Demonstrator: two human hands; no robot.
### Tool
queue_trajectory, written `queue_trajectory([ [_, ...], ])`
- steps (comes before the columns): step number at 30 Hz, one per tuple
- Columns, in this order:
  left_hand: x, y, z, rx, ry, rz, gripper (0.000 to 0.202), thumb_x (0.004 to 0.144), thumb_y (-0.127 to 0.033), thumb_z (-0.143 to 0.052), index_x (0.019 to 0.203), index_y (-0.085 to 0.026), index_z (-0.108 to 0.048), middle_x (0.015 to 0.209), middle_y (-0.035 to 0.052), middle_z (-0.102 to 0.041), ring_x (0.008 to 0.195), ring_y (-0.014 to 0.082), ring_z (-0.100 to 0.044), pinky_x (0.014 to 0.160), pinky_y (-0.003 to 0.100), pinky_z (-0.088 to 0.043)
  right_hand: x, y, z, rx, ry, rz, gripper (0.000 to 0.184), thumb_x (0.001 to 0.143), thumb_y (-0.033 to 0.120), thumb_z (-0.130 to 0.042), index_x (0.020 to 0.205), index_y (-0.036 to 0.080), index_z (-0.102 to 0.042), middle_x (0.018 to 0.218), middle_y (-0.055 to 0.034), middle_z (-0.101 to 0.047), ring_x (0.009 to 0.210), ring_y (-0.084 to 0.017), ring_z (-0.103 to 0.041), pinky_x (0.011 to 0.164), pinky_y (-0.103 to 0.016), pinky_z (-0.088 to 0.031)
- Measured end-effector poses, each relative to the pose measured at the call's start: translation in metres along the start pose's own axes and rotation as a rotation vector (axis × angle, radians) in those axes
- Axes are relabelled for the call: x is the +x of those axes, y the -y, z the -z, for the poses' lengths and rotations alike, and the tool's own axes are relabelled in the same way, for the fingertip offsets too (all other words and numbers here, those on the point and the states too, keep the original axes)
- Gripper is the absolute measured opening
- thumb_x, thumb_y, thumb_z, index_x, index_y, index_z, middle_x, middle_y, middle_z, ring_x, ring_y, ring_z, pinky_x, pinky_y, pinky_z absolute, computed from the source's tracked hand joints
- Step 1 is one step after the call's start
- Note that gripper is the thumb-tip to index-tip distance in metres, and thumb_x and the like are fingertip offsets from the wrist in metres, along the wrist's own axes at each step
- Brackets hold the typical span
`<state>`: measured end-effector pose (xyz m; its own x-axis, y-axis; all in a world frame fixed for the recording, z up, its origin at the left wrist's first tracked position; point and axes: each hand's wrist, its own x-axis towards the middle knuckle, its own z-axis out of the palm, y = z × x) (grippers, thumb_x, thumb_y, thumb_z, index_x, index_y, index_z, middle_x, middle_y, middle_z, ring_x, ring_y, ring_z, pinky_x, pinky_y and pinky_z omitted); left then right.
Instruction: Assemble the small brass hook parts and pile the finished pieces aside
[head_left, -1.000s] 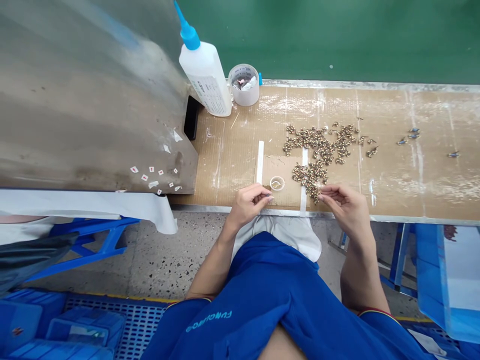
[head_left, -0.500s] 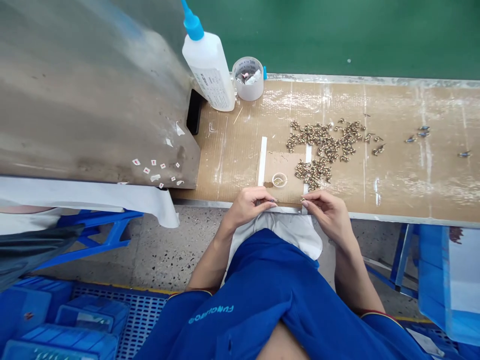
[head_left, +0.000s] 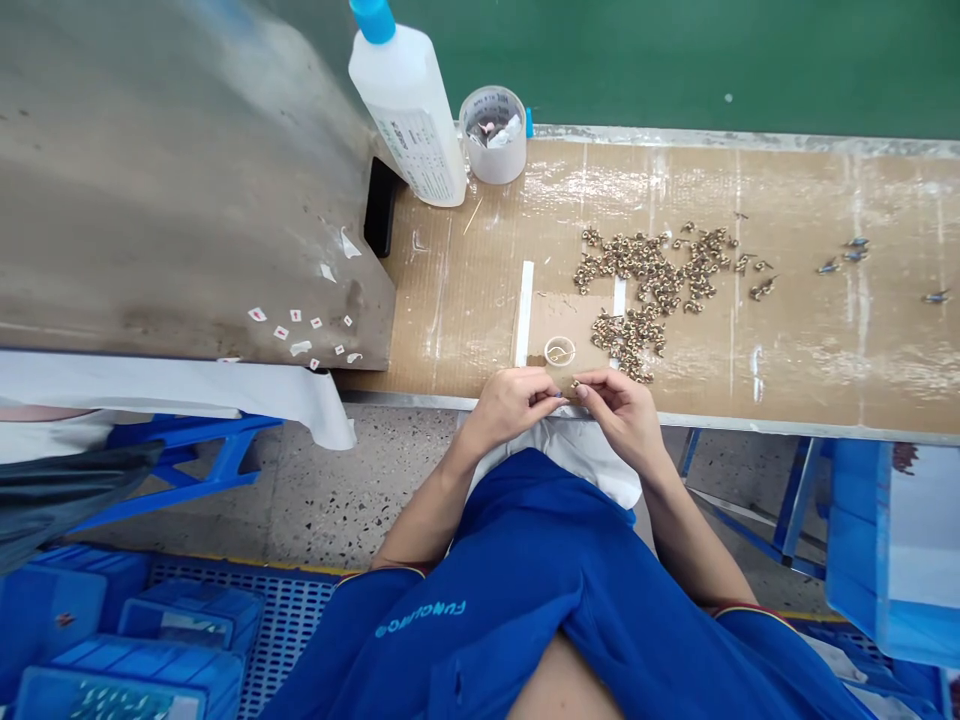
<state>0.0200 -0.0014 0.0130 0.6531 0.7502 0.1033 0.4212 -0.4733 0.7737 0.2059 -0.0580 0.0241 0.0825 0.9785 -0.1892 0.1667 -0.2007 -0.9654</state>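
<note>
My left hand (head_left: 511,400) and my right hand (head_left: 619,405) meet at the near edge of the brown bench (head_left: 787,340), fingertips almost touching. The right fingers pinch a small brass part (head_left: 576,385). The left fingers are pinched on something too small to make out. Just beyond my fingertips sits a small clear round dish (head_left: 559,351). A heap of small brass parts (head_left: 645,285) lies on the bench beyond my right hand.
A white squeeze bottle with a blue cap (head_left: 409,100) and a roll of tape holding scraps (head_left: 493,120) stand at the back left. A big metal housing (head_left: 180,180) fills the left. Blue crates (head_left: 127,640) sit on the floor, a blue bin (head_left: 892,540) at right.
My right hand has come left from the brass heap with a part and now meets my left hand at the bench edge. The left hand barely moved.
</note>
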Motion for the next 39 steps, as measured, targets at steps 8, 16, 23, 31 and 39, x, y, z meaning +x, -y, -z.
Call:
queue_trajectory([
  [8, 0.0007, -0.0022, 0.0, 0.012, 0.03, 0.047, 0.029, 0.094, -0.025, -0.062, 0.066, -0.016, -0.058, 0.064, -0.0008, -0.056, 0.059, 0.0114, -0.049, 0.057, 0.024, -0.033, 0.0023, 0.0021, -0.0015, -0.037, 0.03, -0.012, 0.032, 0.085, 0.052, -0.07, 0.092, 0.021, -0.073, 0.076, -0.0033, -0.074, 0.064, -0.018, -0.069, 0.061, -0.032, -0.06],
  [16, -0.0006, -0.0008, -0.0018, -0.005, -0.019, 0.015, 0.026, 0.091, -0.021, -0.064, 0.067, -0.016, -0.056, 0.065, -0.0022, -0.056, 0.058, 0.0107, -0.048, 0.057, 0.024, -0.033, 0.0051, -0.0003, -0.0012, -0.051, 0.032, 0.009, 0.029, 0.086, 0.047, -0.068, 0.098, 0.021, -0.075, 0.082, -0.0045, -0.075, 0.066, -0.017, -0.07, 0.06, -0.03, -0.058],
  [23, -0.0018, 0.0002, -0.0029, 0.001, -0.02, 0.014, 0.025, 0.092, -0.022, -0.064, 0.069, -0.017, -0.056, 0.065, -0.0023, -0.056, 0.059, 0.0113, -0.049, 0.057, 0.025, -0.033, 0.0057, 0.0007, 0.0, -0.059, 0.05, 0.002, 0.026, 0.087, 0.044, -0.066, 0.097, 0.021, -0.075, 0.081, -0.0042, -0.075, 0.067, -0.018, -0.071, 0.06, -0.03, -0.057],
  [31, -0.0017, -0.0004, -0.0031, -0.025, -0.029, 0.023, 0.023, 0.09, -0.019, -0.066, 0.068, -0.016, -0.057, 0.065, -0.0031, -0.053, 0.057, 0.0099, -0.046, 0.056, 0.023, -0.033, 0.005, -0.0001, 0.0003, 0.046, 0.059, -0.04, 0.028, 0.084, 0.046, -0.071, 0.097, 0.02, -0.071, 0.076, -0.0029, -0.074, 0.067, -0.017, -0.071, 0.061, -0.029, -0.058],
  [39, -0.0017, 0.0001, -0.0026, -0.046, -0.022, 0.035, 0.023, 0.089, -0.019, -0.066, 0.068, -0.015, -0.057, 0.065, -0.0035, -0.053, 0.057, 0.0091, -0.046, 0.057, 0.022, -0.034, 0.0058, 0.0004, 0.0035, 0.06, 0.098, -0.041, 0.032, 0.083, 0.05, -0.074, 0.094, 0.02, -0.069, 0.073, -0.0019, -0.071, 0.066, -0.016, -0.068, 0.06, -0.027, -0.055],
])
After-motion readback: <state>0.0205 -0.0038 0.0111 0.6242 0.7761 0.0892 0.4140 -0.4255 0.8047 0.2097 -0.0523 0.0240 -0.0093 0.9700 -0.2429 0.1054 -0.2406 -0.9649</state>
